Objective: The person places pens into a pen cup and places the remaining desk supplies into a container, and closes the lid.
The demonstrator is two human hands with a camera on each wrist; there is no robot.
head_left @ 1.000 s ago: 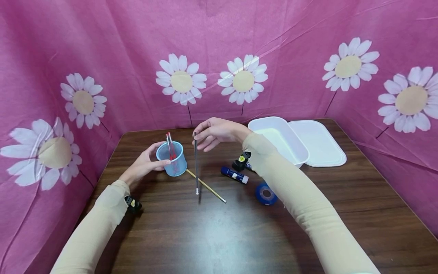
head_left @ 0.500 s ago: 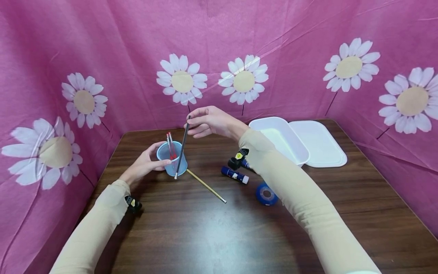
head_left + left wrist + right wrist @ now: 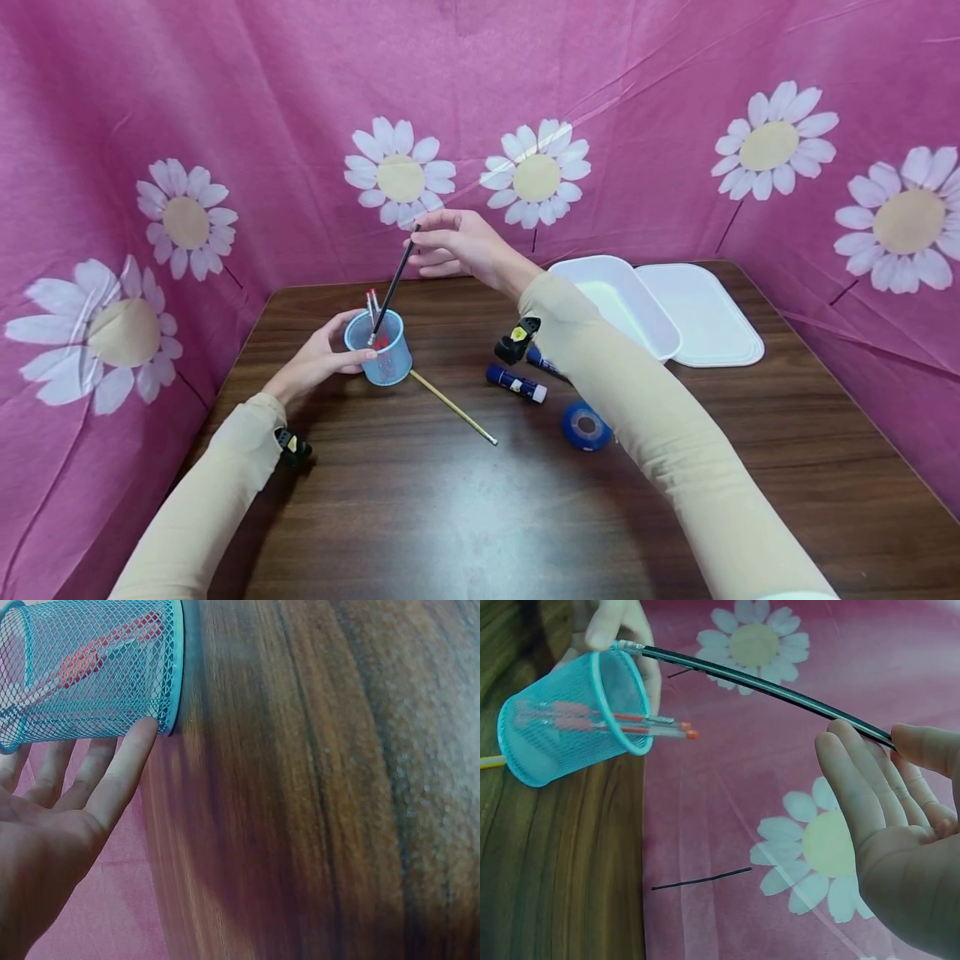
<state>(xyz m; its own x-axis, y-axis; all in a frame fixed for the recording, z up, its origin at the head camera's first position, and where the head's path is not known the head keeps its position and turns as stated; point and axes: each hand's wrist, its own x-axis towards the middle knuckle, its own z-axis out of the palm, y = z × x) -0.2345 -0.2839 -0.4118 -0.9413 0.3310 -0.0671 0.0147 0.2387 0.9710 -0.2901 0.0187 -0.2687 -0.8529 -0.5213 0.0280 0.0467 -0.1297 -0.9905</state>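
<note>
A light-blue mesh pen cup (image 3: 390, 367) stands at the table's left back, gripped from its left side by my left hand (image 3: 322, 357). In the left wrist view, the fingers meet its mesh wall. Inside lean clear pens with red ends (image 3: 656, 729). My right hand (image 3: 465, 246), raised to the right of the cup, pinches a black pencil (image 3: 397, 275) between thumb and fingers near its upper end. The pencil slants down to the left, its eraser end over the cup's mouth. A yellow pencil (image 3: 453, 408) lies on the table by the cup's base.
Two blue glue sticks (image 3: 516, 383) and a blue tape roll (image 3: 587, 426) lie under and beside the right forearm. A white plastic tub (image 3: 652, 321) and its lid (image 3: 712, 325) are at the back right. Pink flowered cloth (image 3: 637, 150) hangs around the table (image 3: 420, 517).
My right hand has risen and moved slightly left, carrying the black pencil from right of the cup to its mouth and tilting it. The left hand and cup have stayed put.
</note>
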